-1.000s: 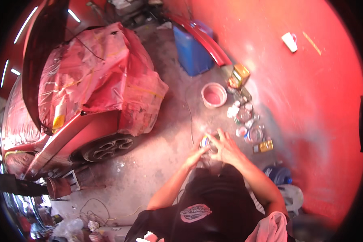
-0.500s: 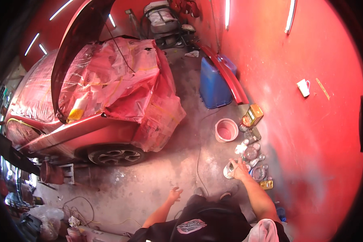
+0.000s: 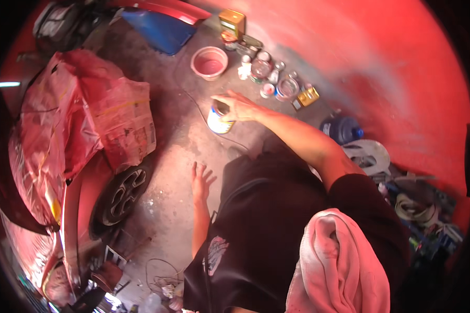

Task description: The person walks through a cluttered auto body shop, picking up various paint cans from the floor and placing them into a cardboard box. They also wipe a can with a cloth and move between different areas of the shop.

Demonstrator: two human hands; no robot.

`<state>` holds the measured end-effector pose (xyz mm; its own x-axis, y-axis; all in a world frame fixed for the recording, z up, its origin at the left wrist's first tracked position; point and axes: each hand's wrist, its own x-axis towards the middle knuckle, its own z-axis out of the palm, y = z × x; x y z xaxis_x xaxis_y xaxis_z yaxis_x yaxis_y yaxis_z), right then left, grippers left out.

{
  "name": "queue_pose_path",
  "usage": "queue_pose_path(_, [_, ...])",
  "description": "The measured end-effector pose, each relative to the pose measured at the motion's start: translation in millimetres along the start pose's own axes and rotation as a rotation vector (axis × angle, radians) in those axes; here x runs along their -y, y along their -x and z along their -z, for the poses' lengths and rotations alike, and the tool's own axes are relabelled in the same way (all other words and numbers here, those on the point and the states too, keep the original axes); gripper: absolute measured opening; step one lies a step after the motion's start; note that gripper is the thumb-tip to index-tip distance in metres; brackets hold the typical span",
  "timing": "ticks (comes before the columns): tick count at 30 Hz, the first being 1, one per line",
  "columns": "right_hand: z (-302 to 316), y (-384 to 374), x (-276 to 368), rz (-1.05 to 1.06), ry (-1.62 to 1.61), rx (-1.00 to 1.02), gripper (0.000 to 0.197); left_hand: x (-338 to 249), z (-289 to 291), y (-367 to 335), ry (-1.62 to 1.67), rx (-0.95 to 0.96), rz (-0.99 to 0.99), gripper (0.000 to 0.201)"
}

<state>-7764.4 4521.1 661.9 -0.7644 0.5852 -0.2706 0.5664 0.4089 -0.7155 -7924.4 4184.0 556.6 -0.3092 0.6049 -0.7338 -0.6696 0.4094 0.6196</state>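
Note:
My right hand (image 3: 239,107) grips the rim of a white-and-blue paint can (image 3: 220,125), its thumb and fingers spanning the dark top. The can stays upright; its contents are too dark to tell. My left hand (image 3: 199,180) hangs lower and to the left over the floor, holding nothing, fingers spread. Beyond the can, along the foot of the red wall, stand several jars and cans, among them a large round jar (image 3: 287,87), a small pink-topped container (image 3: 267,90) and a golden tin (image 3: 307,97).
A pink bucket (image 3: 209,63) stands farther back, near a blue drum (image 3: 164,31) and a gold box-shaped can (image 3: 232,22). At left is a car covered in red-stained sheeting (image 3: 83,115). A hose (image 3: 190,96) crosses the floor. A blue water jug (image 3: 343,129) lies right.
My right hand has carried the paint can away from the cluster of jars. My view has swung to the right, shifting the car leftward. My left hand stays open.

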Motion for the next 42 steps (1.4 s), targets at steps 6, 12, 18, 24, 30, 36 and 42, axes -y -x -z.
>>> queue_pose_path(6, [35.9,44.7,16.2,0.254,-0.121,-0.029,0.085,-77.4,-117.2,-22.0,0.284,0.362,0.033,0.106])
queue_pose_path(12, [70.6,68.5,-6.6,0.314,-0.132,-0.063,0.085,-90.1,-190.0,-29.9,0.341,0.654,0.079,0.111])
queue_pose_path(18, [105.0,73.4,-30.9,0.353,-0.177,-0.004,0.082,-54.1,-231.3,-41.2,0.439,0.553,0.135,0.1])
queue_pose_path(24, [104.9,53.3,-49.2,0.362,-0.234,0.018,0.082,-37.5,-225.2,-62.5,0.621,0.323,0.09,0.086])
queue_pose_path(30, [84.7,23.8,-144.4,-0.051,-0.467,0.051,0.072,-42.6,-195.8,-86.0,0.681,0.115,-0.017,0.082])
queue_pose_path(36, [43.3,28.5,-314.1,-0.437,-0.135,0.14,0.058,-9.3,-140.4,-198.2,0.72,0.084,0.002,0.076])
queue_pose_path(42, [-32.6,-49.9,-435.8,-0.291,0.182,0.152,0.048,42.6,-78.5,-361.7,0.542,-0.122,0.194,0.066])
